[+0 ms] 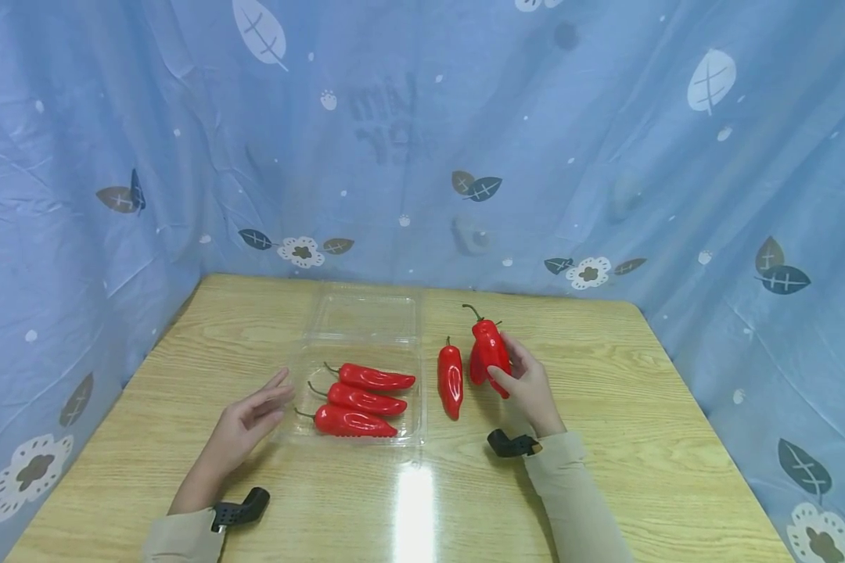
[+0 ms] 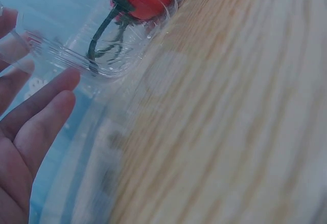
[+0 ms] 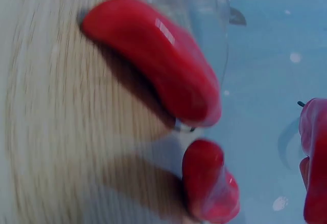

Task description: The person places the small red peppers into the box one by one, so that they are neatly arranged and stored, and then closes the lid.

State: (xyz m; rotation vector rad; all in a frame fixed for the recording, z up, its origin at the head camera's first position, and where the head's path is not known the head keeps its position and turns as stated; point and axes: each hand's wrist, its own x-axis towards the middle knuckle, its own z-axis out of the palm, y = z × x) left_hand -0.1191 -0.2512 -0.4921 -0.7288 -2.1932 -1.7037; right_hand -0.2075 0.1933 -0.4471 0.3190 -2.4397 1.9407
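My right hand (image 1: 535, 395) pinches a red chili pepper (image 1: 491, 348) between thumb and fingers. That pepper shows at the right edge of the right wrist view, with a fingertip (image 3: 304, 171) behind it. Partly hidden below it, another red pepper (image 1: 476, 367) lies on the table. Just left of these is a single red pepper (image 1: 451, 383), stem pointing away. Three peppers (image 1: 362, 399) lie side by side in a clear plastic clamshell box (image 1: 423, 422). Beside the box's left edge, my left hand (image 1: 246, 422) holds nothing, its fingers loosely extended near the wall.
The box's clear lid (image 1: 366, 317) is folded back flat on the far side. Everything rests on a light wooden table (image 1: 605, 469). A blue patterned curtain (image 1: 408, 141) hangs along the table's back and sides.
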